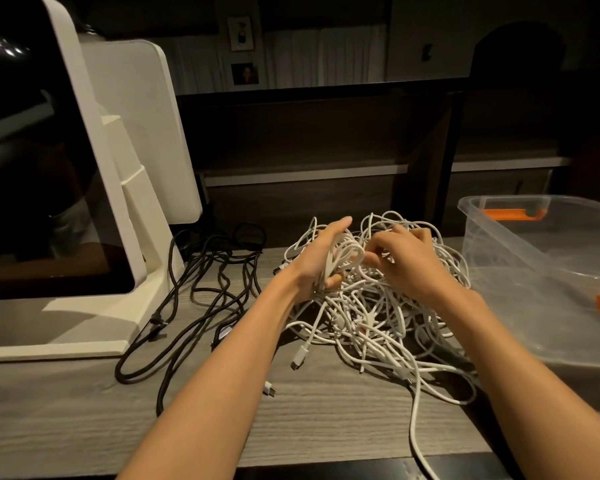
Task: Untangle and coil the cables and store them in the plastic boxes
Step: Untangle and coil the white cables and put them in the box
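A big tangle of white cables point(371, 323) lies on the grey wooden table, with loose ends and plugs trailing toward me. My left hand point(317, 258) grips a bunch of white loops lifted from the top of the pile. My right hand point(400, 259) is just to the right of it, fingers curled and pinching white strands in the same heap. A clear plastic box point(520, 271) with orange latches stands at the right, touching the pile's edge; it looks bare inside.
Black cables point(201, 296) sprawl left of the white pile. A white screen on a stand point(94, 188) fills the left side. The table's front edge point(326, 465) is near me; one white cable hangs over it. Dark shelving stands behind.
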Available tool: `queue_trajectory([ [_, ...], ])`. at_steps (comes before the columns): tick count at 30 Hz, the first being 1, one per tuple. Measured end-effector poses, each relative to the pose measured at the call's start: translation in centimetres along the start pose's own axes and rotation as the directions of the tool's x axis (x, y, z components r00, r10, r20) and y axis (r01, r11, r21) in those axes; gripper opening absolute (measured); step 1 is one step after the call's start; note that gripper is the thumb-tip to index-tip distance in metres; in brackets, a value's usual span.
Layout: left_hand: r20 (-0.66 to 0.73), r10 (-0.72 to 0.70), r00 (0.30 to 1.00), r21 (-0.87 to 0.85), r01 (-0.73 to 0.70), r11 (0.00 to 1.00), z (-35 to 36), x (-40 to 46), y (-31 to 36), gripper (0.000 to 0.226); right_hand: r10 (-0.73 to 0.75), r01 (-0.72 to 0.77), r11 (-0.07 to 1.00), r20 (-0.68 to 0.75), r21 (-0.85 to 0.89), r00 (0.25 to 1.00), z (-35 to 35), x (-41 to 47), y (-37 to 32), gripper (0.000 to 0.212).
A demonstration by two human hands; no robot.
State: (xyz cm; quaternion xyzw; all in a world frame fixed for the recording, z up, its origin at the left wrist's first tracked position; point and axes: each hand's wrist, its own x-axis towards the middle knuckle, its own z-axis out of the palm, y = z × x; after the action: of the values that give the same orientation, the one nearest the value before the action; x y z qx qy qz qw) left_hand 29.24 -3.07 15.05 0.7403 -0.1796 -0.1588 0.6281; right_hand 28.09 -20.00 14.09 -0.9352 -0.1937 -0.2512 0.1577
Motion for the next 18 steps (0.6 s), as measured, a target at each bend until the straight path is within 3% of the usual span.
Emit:
queue_trajectory([
  [2, -0.012, 0.025, 1.000, -0.007, -0.025, 1.000, 0.3, 0.1, -0.1, 0.060, 0.004, -0.003, 1.000, -0.044, 0.026, 0.999, 0.1, 0.0, 0.0, 0.005],
  [4, -0.005, 0.047, 0.999, -0.025, -0.047, 0.999, 0.6, 0.1, -0.2, 0.059, 0.003, 0.001, 0.996, -0.044, 0.090, 0.999, 0.2, 0.0, -0.3, 0.025],
  [6, -0.002, 0.045, 0.999, -0.046, -0.045, 0.998, 0.6, 0.3, -0.4, 0.062, -0.015, 0.023, 0.987, -0.052, 0.158, 0.999, 0.3, -0.1, -0.7, 0.030],
  [11, -0.027, 0.017, 0.999, -0.042, -0.018, 0.999, 0.6, 0.4, -0.4, 0.076, -0.072, 0.085, 0.989, -0.107, 0.121, 0.992, 0.3, 0.1, -0.8, 0.008],
  [15, -0.261, -0.005, 0.965, -0.137, -0.032, 0.990, 0.5, 1.7, -0.9, 0.092, -0.041, 0.052, 0.970, -0.049, 0.239, 0.998, 0.1, 0.0, -1.4, 0.004],
  [18, -0.461, -0.018, 0.887, -0.121, -0.043, 0.992, 1.1, 2.3, -1.1, 0.086, -0.032, 0.023, 0.967, 0.032, 0.254, 0.999, -0.1, -0.1, -1.7, 0.015],
])
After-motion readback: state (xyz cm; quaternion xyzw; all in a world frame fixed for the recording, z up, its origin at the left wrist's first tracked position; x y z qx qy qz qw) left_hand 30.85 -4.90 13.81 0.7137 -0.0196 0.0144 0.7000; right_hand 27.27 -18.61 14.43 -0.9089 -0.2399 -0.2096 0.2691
